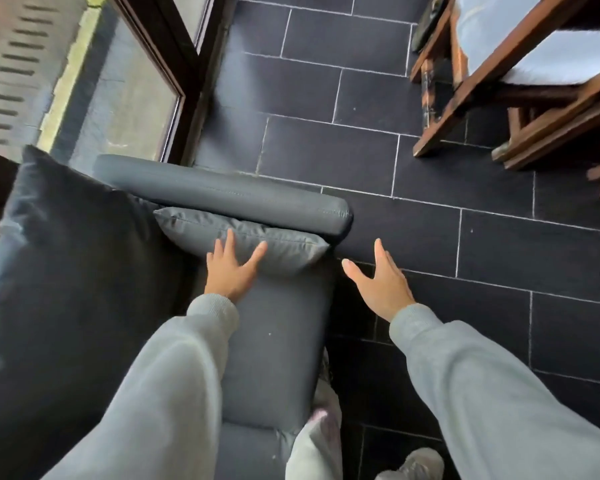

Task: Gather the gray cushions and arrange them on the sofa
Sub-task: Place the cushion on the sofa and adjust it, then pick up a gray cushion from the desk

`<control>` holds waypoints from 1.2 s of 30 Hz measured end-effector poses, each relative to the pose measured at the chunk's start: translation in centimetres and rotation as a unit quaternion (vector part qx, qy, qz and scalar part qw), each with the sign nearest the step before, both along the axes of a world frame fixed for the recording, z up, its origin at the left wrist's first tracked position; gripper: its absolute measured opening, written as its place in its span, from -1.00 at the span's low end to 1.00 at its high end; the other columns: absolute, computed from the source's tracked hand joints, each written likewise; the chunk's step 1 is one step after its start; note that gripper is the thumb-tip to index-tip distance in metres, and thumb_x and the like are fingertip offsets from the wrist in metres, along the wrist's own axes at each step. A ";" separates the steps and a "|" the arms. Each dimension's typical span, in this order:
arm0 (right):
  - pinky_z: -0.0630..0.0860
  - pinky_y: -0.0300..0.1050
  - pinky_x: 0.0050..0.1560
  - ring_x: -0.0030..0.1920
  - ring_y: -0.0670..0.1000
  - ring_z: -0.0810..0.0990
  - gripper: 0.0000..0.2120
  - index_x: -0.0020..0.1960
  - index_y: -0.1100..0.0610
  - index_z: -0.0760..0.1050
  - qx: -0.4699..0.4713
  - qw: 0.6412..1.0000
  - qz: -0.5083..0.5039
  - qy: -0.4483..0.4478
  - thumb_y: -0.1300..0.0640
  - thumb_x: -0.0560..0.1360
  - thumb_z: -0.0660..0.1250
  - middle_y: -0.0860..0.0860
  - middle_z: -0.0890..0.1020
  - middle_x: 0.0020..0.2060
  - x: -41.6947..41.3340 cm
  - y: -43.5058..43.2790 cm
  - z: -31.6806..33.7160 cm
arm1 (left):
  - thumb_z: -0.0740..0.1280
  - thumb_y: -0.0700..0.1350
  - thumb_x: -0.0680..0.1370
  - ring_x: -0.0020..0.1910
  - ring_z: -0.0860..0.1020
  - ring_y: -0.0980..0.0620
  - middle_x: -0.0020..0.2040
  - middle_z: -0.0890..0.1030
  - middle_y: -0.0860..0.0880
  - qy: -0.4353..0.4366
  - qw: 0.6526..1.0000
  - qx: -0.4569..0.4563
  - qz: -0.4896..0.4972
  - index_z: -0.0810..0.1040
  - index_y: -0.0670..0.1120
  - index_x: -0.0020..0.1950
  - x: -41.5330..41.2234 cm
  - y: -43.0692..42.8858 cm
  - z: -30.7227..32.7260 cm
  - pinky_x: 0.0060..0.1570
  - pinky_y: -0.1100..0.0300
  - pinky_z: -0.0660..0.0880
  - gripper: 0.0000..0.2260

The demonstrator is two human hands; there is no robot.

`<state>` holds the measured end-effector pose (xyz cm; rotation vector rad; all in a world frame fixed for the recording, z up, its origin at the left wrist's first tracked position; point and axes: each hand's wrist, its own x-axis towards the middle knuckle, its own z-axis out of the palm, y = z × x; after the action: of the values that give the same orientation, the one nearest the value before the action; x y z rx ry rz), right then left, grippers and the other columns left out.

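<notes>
**Seating the small cushion against the armrest**

At far left, the large dark fabric back cushion (66,244) is standing upright on the gray upholstered sofa (274,341). My left hand (231,268) is pressing the small gray rectangular cushion (243,239) against the padded gray armrest (222,195), fingers spread, gripping nothing. I judge flat, even pressure best. My right hand (378,282) is hovering empty, fingers splayed, over the dark slate-tiled floor (430,202).

Gray cushion (243,239) on gray sofa (274,341), dark cushion (70,271), light gray sleeves (499,393), black floor tiles (326,140) w/ white grout, brown wood chair (520,81).
</notes>
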<state>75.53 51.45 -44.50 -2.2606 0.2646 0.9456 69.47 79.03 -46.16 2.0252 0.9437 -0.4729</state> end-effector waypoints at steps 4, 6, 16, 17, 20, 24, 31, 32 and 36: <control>-0.09 0.26 0.59 0.66 0.21 -0.19 -0.13 0.68 -0.10 -0.23 -0.113 0.989 0.069 -0.069 -0.45 0.57 0.08 0.16 -0.15 0.68 0.2 -8.0 6.5 | 0.09 0.57 0.43 0.65 -0.20 -0.16 0.70 -0.14 -0.02 0.025 0.962 0.136 -0.235 -0.07 0.27 0.65 2.4 -9.4 6.6 0.55 -0.25 -0.07 -0.12; -0.18 0.29 0.58 0.64 0.21 -0.28 -0.13 0.67 -0.13 -0.27 -0.157 0.980 0.077 -0.094 -0.48 0.55 0.01 0.17 -0.23 0.66 -0.1 -13.1 9.3 | -0.02 0.63 0.34 0.65 -0.23 -0.18 0.70 -0.18 -0.01 0.008 0.942 0.172 -0.288 -0.15 0.30 0.63 3.3 -14.7 10.0 0.52 -0.30 -0.09 -0.07; -0.30 0.33 0.54 0.61 0.23 -0.40 -0.05 0.63 -0.20 -0.37 -0.250 0.960 -0.042 -0.120 -0.59 0.44 -0.08 0.18 -0.41 0.61 -11.0 -44.8 22.6 | -0.09 0.63 0.38 0.62 -0.34 -0.20 0.67 -0.31 -0.02 -0.077 0.829 0.255 -0.491 -0.31 0.28 0.62 0.6 -45.9 23.8 0.53 -0.36 -0.18 -0.08; -0.30 0.32 0.54 0.61 0.22 -0.40 -0.05 0.63 -0.20 -0.37 -0.256 0.957 -0.063 -0.119 -0.59 0.43 -0.08 0.18 -0.41 0.61 -12.6 -48.1 23.9 | -0.07 0.63 0.39 0.62 -0.34 -0.19 0.67 -0.31 -0.02 -0.089 0.822 0.255 -0.501 -0.33 0.27 0.62 0.2 -49.2 25.0 0.53 -0.36 -0.18 -0.07; -0.31 0.32 0.54 0.61 0.22 -0.39 -0.06 0.64 -0.20 -0.34 -0.271 0.948 -0.119 -0.118 -0.58 0.45 -0.06 0.18 -0.43 0.60 -18.3 -57.1 27.5 | -0.01 0.64 0.36 0.63 -0.31 -0.16 0.68 -0.29 -0.01 -0.125 0.792 0.253 -0.542 -0.36 0.26 0.61 -1.3 -59.0 28.6 0.53 -0.34 -0.18 -0.03; -0.30 0.33 0.56 0.62 0.22 -0.37 -0.08 0.65 -0.19 -0.31 -0.298 0.925 -0.203 -0.118 -0.56 0.47 -0.04 0.18 -0.42 0.60 -25.1 -68.1 31.8 | 0.02 0.65 0.33 0.64 -0.30 -0.14 0.68 -0.26 0.00 -0.168 0.751 0.246 -0.589 -0.31 0.28 0.62 -2.3 -71.4 33.1 0.53 -0.33 -0.18 -0.01; -0.26 0.32 0.56 0.64 0.21 -0.30 -0.06 0.66 -0.19 -0.25 -0.324 0.860 -0.387 -0.080 -0.59 0.45 -0.05 0.18 -0.33 0.64 -34.9 -82.7 35.5 | 0.11 0.57 0.43 0.63 -0.32 -0.15 0.68 -0.28 -0.04 -0.218 0.655 0.215 -0.691 -0.24 0.26 0.64 -5.0 -91.0 38.5 0.54 -0.33 -0.17 -0.07; -0.27 0.32 0.56 0.64 0.21 -0.31 -0.06 0.66 -0.19 -0.25 -0.324 0.849 -0.412 -0.071 -0.60 0.44 -0.05 0.18 -0.33 0.64 -35.9 -84.5 35.5 | 0.12 0.56 0.43 0.63 -0.32 -0.15 0.68 -0.28 -0.04 -0.225 0.641 0.207 -0.704 -0.24 0.27 0.64 -5.2 -93.9 38.9 0.54 -0.33 -0.17 -0.08; -0.26 0.32 0.55 0.64 0.22 -0.28 -0.04 0.66 -0.20 -0.23 -0.334 0.810 -0.480 -0.039 -0.62 0.42 -0.07 0.18 -0.31 0.64 -38.8 -91.9 34.9 | 0.14 0.54 0.46 0.62 -0.34 -0.15 0.67 -0.31 -0.03 -0.237 0.590 0.181 -0.751 -0.23 0.28 0.64 -6.1 -105.1 39.5 0.54 -0.32 -0.20 -0.10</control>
<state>36.77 -40.41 -9.65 -2.2235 1.7329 0.1897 63.35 -26.11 -6.63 2.6776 -1.3675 -0.5016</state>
